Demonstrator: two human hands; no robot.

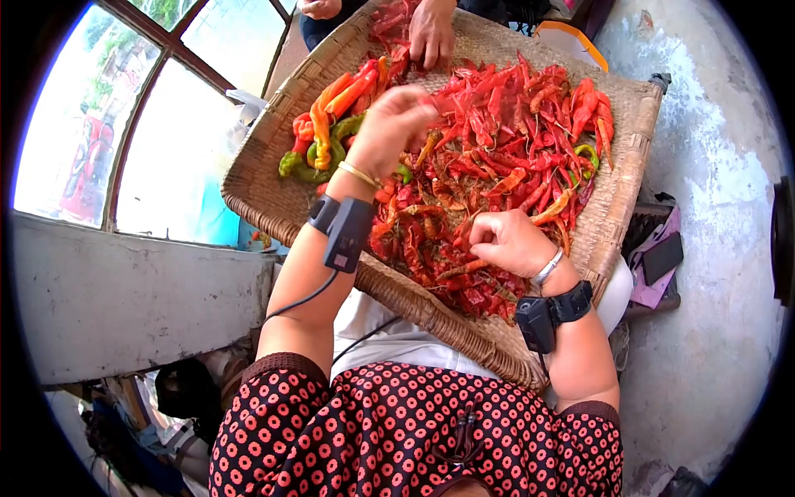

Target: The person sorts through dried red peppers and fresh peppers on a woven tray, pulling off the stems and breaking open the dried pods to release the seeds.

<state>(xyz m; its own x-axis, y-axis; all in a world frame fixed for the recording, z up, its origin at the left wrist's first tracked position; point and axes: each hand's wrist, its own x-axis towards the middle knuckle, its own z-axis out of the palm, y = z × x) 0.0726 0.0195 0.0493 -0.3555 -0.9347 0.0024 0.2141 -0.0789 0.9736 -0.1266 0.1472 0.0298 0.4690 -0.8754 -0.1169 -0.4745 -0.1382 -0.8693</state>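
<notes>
A large woven basket tray (617,211) holds a wide heap of dried red chili peppers (489,116). My left hand (393,128) is over the left part of the heap, its fingers curled together and slightly blurred; what they hold, if anything, is too small to name. Just left of it lie fresh orange and green peppers (321,137). My right hand (507,240) rests low over the front of the heap, thumb and fingertips pinched among the dried chilies. Whether a chili is between those fingers cannot be made out.
Across the tray, another person's hand (431,33) reaches into the chilies at the far edge, and their other hand (320,8) is at the top. A window (170,58) is at left, a worn wall (704,166) at right.
</notes>
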